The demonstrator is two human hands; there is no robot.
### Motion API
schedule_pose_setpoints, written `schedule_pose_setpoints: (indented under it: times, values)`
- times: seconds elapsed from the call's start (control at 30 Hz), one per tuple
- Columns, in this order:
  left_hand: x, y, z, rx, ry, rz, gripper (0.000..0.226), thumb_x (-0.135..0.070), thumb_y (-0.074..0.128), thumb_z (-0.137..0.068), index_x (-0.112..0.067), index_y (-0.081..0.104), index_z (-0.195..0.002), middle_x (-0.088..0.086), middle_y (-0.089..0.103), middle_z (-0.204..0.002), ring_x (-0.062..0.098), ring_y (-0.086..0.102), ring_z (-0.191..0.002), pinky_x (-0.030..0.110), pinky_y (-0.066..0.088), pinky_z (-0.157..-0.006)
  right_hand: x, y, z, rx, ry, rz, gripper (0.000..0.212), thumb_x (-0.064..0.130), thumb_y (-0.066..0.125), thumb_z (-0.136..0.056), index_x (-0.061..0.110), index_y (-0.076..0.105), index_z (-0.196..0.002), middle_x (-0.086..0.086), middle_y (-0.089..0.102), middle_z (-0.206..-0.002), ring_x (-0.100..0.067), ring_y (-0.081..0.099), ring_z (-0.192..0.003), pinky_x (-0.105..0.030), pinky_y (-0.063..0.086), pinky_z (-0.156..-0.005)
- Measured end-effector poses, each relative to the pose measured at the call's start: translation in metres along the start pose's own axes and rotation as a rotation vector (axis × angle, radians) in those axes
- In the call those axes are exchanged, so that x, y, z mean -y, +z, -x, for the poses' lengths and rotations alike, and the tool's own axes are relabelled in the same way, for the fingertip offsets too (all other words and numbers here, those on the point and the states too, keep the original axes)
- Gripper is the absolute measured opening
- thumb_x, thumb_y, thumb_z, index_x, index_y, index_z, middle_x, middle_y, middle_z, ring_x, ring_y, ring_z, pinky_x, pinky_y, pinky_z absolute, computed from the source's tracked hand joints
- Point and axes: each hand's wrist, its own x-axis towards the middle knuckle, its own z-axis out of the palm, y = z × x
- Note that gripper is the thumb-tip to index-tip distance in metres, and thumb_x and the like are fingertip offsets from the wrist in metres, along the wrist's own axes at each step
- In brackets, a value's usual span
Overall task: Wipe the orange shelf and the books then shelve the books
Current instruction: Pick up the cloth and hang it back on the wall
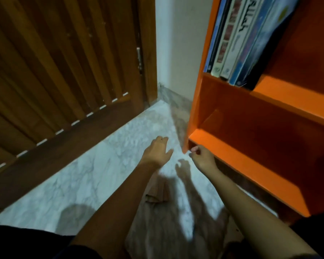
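The orange shelf (238, 157) fills the right side of the head view. Several books (238, 45) stand leaning on its upper board at the top right; the lower compartment holds nothing I can see. My left hand (157, 151) hovers over the marble floor just left of the shelf's bottom front corner, fingers loosely apart and holding nothing. My right hand (202, 157) is at the shelf's bottom edge beside that corner, fingers curled in, with nothing visible in it. No cloth is in sight.
A brown wooden slatted door (64, 71) covers the left side, closed against a white wall (176, 53). White marble floor (105, 176) lies between door and shelf. A brownish cardboard-like piece (157, 195) lies on the floor under my forearms.
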Motion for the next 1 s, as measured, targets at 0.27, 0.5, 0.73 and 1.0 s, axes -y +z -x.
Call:
schedule_pose_setpoints:
  times: [0.27,0.5,0.73,1.0]
  values:
    - [0.111,0.105,0.004,0.197,-0.363,0.215,0.055,-0.032,0.048,-0.096,-0.009,0.032,-0.143,0.014,0.034,-0.147,0.026,0.034,-0.135,0.030,0.028,-0.107,-0.080,0.084,-0.029,0.327,0.160,0.102,0.012,0.020,0.050,-0.095,0.017,0.059,-0.101,-0.013,0.061,-0.111,-0.028,0.058,-0.105,-0.031,0.042,-0.086]
    - [0.154,0.169,-0.009,0.173,-0.576,0.502,0.044,-0.030,0.050,-0.092,-0.006,0.053,-0.128,0.019,0.056,-0.128,0.031,0.052,-0.119,0.034,0.039,-0.098,-0.108,0.164,-0.062,0.484,0.194,0.082,0.045,0.018,0.054,-0.094,0.010,0.042,-0.137,-0.009,0.049,-0.137,-0.025,0.046,-0.127,-0.024,0.032,-0.100]
    - [0.139,0.145,-0.018,0.195,-0.637,0.750,0.051,-0.036,0.044,-0.088,-0.007,0.053,-0.129,0.013,0.053,-0.134,0.023,0.048,-0.124,0.024,0.032,-0.101,-0.070,0.174,-0.059,0.509,0.138,-0.054,0.028,0.020,0.063,-0.087,0.008,0.062,-0.113,-0.011,0.062,-0.115,-0.020,0.056,-0.107,-0.029,0.042,-0.096]
    - [0.059,-0.042,-0.012,-0.077,-0.640,0.947,0.023,-0.026,0.055,-0.093,-0.023,0.057,-0.116,0.006,0.062,-0.102,0.022,0.061,-0.092,0.032,0.052,-0.079,0.100,0.072,-0.039,0.435,0.035,-0.196,0.014,0.011,0.062,-0.085,0.020,0.064,-0.094,0.001,0.066,-0.094,0.005,0.062,-0.083,-0.009,0.046,-0.073]
